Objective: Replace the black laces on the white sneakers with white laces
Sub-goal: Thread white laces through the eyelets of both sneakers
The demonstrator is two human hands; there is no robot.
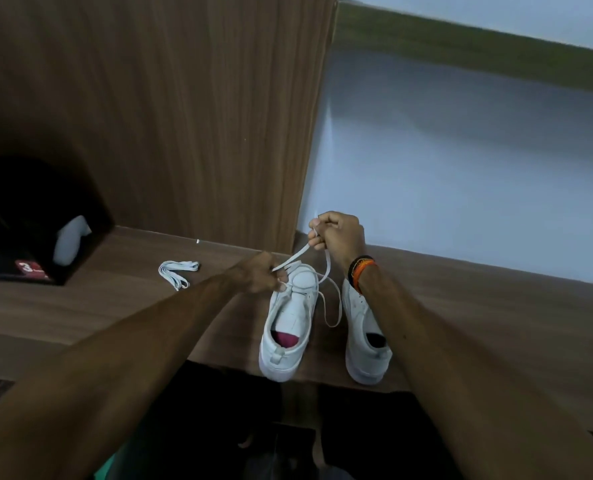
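Pinching a white lace [296, 255] at both ends of its taut stretch, I work over the left sneaker [288, 323] on the wooden worktop [115, 306]. My left hand [258, 273] sits at the toe end of that sneaker, fingers curled tight, its grip closed on the lace just where it leaves the front eyelets. My right hand [338, 235] is raised above and beyond the toe, fist closed round the same lace, with a short tip poking out past the knuckles. Between the two hands the lace runs as a straight diagonal, up and to the right. A slack loop of it hangs down from my right hand and falls between the two shoes, touching the worktop.

Both sneakers lie with their long axes running away from me, heels at the near edge of the worktop, toes pointing toward the wall. The right sneaker [366, 334] stands just beside the first, roughly parallel, partly hidden by my right forearm. I cannot tell whether it has any lace in it.

A bundled lace [177, 271], pale and folded on itself, lies on the worktop well to the left of the shoes. Farther left sits a black box [18, 258] with a red label. Dark and orange bands [360, 271] circle my right wrist.
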